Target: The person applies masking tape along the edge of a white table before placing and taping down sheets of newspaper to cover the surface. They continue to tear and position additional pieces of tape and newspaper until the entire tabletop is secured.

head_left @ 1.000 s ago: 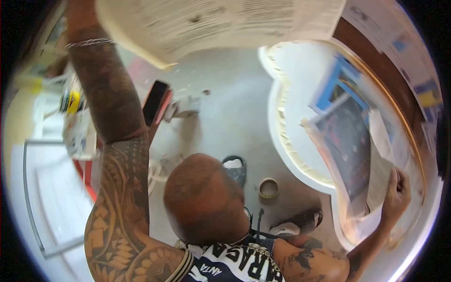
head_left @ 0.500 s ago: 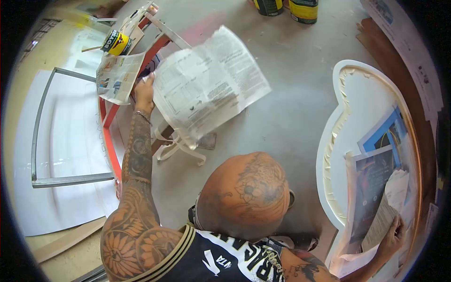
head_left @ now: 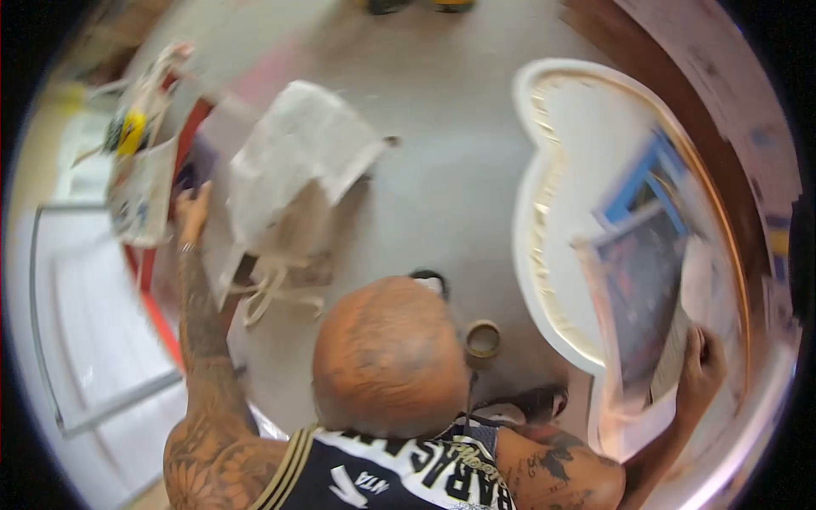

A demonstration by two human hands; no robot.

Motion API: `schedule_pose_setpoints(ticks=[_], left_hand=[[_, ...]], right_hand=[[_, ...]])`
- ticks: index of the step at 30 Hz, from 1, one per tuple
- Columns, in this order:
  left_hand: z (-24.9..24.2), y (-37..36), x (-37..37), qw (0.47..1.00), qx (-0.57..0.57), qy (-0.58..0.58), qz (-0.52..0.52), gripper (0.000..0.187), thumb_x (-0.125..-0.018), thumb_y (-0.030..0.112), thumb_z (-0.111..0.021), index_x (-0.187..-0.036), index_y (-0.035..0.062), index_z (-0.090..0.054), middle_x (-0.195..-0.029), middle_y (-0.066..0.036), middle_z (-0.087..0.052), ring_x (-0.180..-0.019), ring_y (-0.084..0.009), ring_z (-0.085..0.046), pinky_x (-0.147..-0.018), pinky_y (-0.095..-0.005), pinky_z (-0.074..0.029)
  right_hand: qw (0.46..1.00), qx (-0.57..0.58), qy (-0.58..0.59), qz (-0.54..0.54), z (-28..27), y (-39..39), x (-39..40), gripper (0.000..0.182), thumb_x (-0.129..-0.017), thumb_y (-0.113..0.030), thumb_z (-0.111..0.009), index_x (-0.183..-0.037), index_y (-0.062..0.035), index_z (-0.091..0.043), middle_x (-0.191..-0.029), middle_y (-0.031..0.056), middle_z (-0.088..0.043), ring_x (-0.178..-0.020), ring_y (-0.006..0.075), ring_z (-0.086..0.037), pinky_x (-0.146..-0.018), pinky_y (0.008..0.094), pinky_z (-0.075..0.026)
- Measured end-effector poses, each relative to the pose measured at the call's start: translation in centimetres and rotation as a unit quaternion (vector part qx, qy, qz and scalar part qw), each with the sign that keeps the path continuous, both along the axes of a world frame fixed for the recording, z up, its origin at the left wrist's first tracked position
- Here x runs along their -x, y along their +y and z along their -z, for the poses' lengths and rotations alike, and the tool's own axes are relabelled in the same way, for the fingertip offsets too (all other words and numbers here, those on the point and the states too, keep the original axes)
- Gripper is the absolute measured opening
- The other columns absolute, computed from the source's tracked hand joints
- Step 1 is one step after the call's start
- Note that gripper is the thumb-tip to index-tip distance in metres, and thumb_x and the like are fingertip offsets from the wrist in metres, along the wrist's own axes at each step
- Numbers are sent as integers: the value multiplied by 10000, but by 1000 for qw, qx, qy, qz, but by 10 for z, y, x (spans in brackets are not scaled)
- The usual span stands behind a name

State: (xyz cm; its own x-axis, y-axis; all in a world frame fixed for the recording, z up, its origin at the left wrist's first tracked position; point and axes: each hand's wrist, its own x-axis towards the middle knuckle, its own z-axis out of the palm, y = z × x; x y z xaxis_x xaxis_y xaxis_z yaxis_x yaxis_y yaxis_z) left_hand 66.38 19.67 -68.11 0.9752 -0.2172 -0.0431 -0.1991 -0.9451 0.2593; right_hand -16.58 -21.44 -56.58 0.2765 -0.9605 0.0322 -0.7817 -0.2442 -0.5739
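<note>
My left hand point(head_left: 194, 214) is blurred at the red frame point(head_left: 161, 327), beside a dark purple patch; whether it grips anything is unclear. Just right of it, a blurred newspaper sheet point(head_left: 302, 140) spreads above the grey floor, with loose pale strips point(head_left: 270, 293) below. On the right, my right hand point(head_left: 701, 365) has its fingers curled on a folded newspaper piece point(head_left: 671, 361). That piece lies against printed sheets point(head_left: 642, 297) on a white curved panel point(head_left: 565, 221) edged with crinkled masking.
A yellow and black can point(head_left: 132, 132) stands at upper left beside hanging paper point(head_left: 143, 200). A metal frame point(head_left: 36, 297) lies over white sheeting. A tape roll point(head_left: 483, 338) sits beside a tattooed head point(head_left: 391, 357). Brown material point(head_left: 680, 81) borders the panel.
The view has shifted, and the tape roll now shows. My left hand has drawn away from the newspaper sheet, which looks more crumpled. My right hand remains on the folded newspaper.
</note>
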Motion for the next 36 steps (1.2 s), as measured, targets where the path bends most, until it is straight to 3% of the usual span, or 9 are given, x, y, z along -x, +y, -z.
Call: schedule_pose_setpoints(ticks=[2,4,8,12,16,18,22,29,36], left_hand=[[-11,-42,21,966,54,-221,123,755,-911,454,-741,-1418,-62,-525,-1430,-245,-577,-1288,-348,-584,-1084,-408,-446],[-42,-113,62,940,205,-170,213,599,-972,344,-712,-1415,-22,-545,-1393,-199,-613,-1237,-291,-613,-1066,-395,-468],[-135,-272,279,810,370,179,418,356,-1038,116,-598,-1376,7,-581,-1259,-119,-681,-1130,-170,-643,-990,-311,-518],[-143,-353,419,566,224,451,652,660,-961,205,-717,-1509,7,-408,-1360,-174,-599,-1201,-262,-613,-1040,-397,-502],[-123,-377,535,654,205,411,601,751,-916,327,-769,-1469,-41,-420,-1330,-217,-604,-1174,-277,-632,-987,-440,-529],[-101,-391,558,616,253,512,542,645,-933,303,-743,-1398,-55,-477,-1271,-213,-635,-1116,-277,-663,-949,-430,-551],[-66,-411,560,623,257,621,401,418,-976,244,-672,-1259,-46,-569,-1160,-163,-691,-997,-266,-709,-869,-404,-592],[-38,-438,499,660,234,617,358,272,-1001,194,-608,-1185,-5,-600,-1119,-122,-693,-946,-207,-707,-823,-376,-612],[-23,-460,462,721,166,468,483,379,-981,239,-606,-1221,-54,-604,-1084,-131,-683,-942,-198,-693,-826,-368,-611]], right_hand=[[1000,11,-3,-2,-17,3,-9,125,-995,-73,-663,-1047,36,-695,-852,-18,-604,-807,65,-536,-754,214,-443],[997,73,22,6,-34,-2,-14,128,-971,-84,-696,-1029,30,-699,-817,-37,-561,-782,45,-515,-727,194,-424],[988,151,11,31,-64,-22,-62,173,-957,-143,-702,-1004,23,-708,-780,0,-572,-754,71,-526,-704,220,-443],[984,157,-61,-66,-55,-67,-108,269,-937,-215,-669,-1045,27,-717,-837,99,-700,-775,130,-643,-736,256,-500],[989,-4,-145,-8,-37,-94,-149,348,-909,-261,-683,-1130,6,-704,-907,126,-728,-837,174,-705,-675,319,-597],[979,-27,-200,-5,-24,-97,-165,390,-987,-286,-641,-1248,3,-633,-1013,113,-668,-796,139,-667,-566,241,-552],[939,-70,-336,27,-4,-97,-150,547,-934,-443,-704,-1196,34,-644,-1040,134,-702,-949,185,-680,-693,330,-599],[996,25,-18,88,110,-126,29,574,-927,-443,-707,-1276,7,-636,-1121,228,-712,-1037,304,-690,-922,386,-522],[991,-30,44,121,125,-109,28,661,-899,-423,-723,-1350,38,-577,-1178,263,-690,-1069,389,-681,-965,439,-516]])
